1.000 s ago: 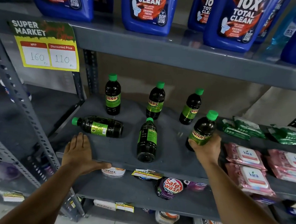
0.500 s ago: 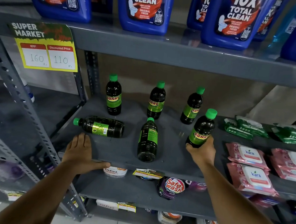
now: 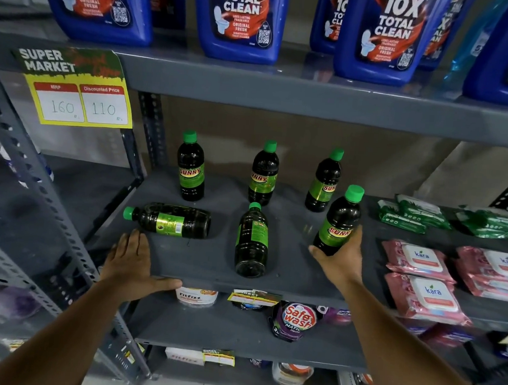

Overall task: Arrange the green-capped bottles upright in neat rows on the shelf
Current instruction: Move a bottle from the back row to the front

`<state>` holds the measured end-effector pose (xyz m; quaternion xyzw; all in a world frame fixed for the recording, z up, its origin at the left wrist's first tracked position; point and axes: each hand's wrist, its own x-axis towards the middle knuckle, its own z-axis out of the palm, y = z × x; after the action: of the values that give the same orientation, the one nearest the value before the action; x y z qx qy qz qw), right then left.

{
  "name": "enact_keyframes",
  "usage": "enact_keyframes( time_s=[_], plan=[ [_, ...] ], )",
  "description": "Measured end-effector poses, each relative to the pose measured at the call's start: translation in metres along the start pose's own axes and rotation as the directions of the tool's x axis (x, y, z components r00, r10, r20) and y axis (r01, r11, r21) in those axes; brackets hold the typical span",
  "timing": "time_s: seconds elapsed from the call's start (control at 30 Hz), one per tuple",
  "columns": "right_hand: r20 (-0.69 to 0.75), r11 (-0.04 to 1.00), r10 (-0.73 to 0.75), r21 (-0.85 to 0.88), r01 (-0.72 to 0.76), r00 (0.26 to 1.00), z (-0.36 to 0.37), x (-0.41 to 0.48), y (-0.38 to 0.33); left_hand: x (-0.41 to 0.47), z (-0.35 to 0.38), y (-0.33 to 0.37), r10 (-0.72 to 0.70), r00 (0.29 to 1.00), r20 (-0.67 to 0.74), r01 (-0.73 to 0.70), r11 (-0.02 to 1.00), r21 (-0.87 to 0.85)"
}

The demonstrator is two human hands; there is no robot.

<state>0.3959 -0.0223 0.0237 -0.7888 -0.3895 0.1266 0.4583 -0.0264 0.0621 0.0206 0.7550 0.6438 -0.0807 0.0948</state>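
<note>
1. Grey steel forms the shelf (image 3: 285,284) on which six green-capped bottles are seen; three are stood upright in a back row (image 3: 264,175) toward 12 o'clock.
2. A fourth bottle (image 3: 339,221) is gripped near its base by the right hand (image 3: 339,260), fingers wrapped round it; it is tilted, cap toward 1 o'clock, and whether its base touches the shelf cannot be told.
3. The left hand (image 3: 131,259) is laid flat and open on the front edge at 8 o'clock, with nothing held.
4. Two bottles are left lying: one (image 3: 169,220) with its cap toward 9 o'clock, another (image 3: 252,242) with its cap toward 12 o'clock.
5. A topple is judged likely if the tilted bottle is released before it is stood square; the back-row bottle just beside it at 11 o'clock could be knocked.
6. The lying bottles could be rolled if brushed by a forearm.
</note>
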Motion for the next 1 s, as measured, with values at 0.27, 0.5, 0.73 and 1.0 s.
enact_keyframes(
  time_s=[0.27, 0.5, 0.73, 1.0],
  plan=[
    [0.086, 0.923, -0.373, -0.066, 0.379, 0.924, 0.05, -0.059, -0.061, 0.002, 0.0, 0.0, 0.005, 1.0, 0.0, -0.005, 1.0, -0.019],
    [0.449, 0.962, 0.274, -0.149, -0.231, 0.851, 0.097, -0.04, -0.116, 0.006, -0.001, -0.002, -0.002, 1.0, 0.031, 0.003, 1.0, -0.023],
    [0.39, 0.951, 0.297, -0.042, -0.306, 0.872, 0.103, -0.036, -0.113, 0.009, 0.002, -0.003, 0.007, 1.0, 0.014, -0.006, 0.999, -0.032],
    [0.126, 0.954, -0.172, 0.268, 0.133, 0.977, 0.102, -0.036, -0.106, 0.009, 0.005, -0.004, 0.02, 0.999, -0.049, -0.024, 0.997, -0.074]
  ],
)
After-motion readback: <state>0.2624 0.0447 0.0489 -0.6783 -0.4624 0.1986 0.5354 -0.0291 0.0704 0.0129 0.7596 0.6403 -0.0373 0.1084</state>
